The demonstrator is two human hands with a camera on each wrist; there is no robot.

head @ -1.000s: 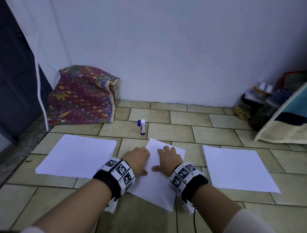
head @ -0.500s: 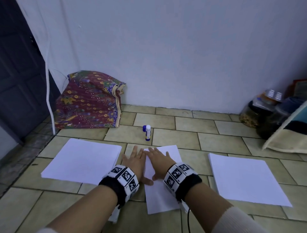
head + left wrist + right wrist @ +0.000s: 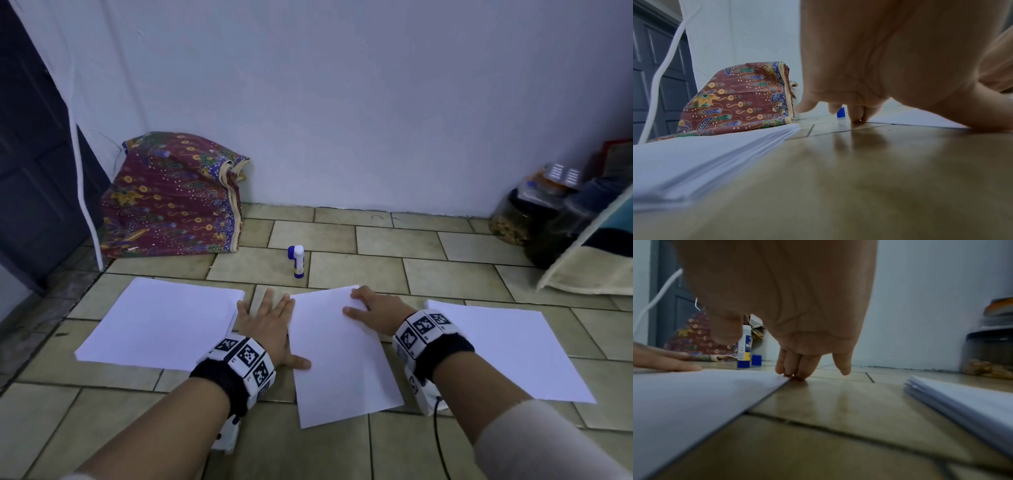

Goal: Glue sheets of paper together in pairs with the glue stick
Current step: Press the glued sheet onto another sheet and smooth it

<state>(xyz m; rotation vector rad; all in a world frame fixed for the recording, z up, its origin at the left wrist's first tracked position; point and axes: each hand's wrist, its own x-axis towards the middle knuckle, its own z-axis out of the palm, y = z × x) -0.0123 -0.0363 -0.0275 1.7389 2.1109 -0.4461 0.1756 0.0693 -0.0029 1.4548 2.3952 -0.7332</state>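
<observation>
Both hands lay flat and held nothing. At lower centre of the head view the left hand (image 3: pixel 270 323) rested palm-down on the tiled floor (image 3: pixel 394 240) with its fingers spread straight, its thumb reaching onto the left edge of the middle sheet (image 3: pixel 339 356); the left wrist view showed the fingertips touching the tile. Right of it, the right hand (image 3: pixel 376 310) rested at the sheet's upper right corner, thumb on the paper, and in the right wrist view its fingertips (image 3: pixel 791 369) pressed down just at the paper's edge, fingers only slightly bent.

That sheet lay slightly askew in the lower middle of the frame. Left of it, just beside the left hand, sat a stack of paper (image 3: pixel 161 322); a second stack (image 3: pixel 507 349) lay at lower right, apart from the right wrist. Above the sheet, at mid-frame, the glue stick (image 3: pixel 298 262) stood upright on a tile with its blue cap (image 3: pixel 756 359) standing beside it. A patterned cloth bundle (image 3: pixel 174 195) leaned against the wall at centre left, and jars (image 3: pixel 524 216) stood at the right edge.
</observation>
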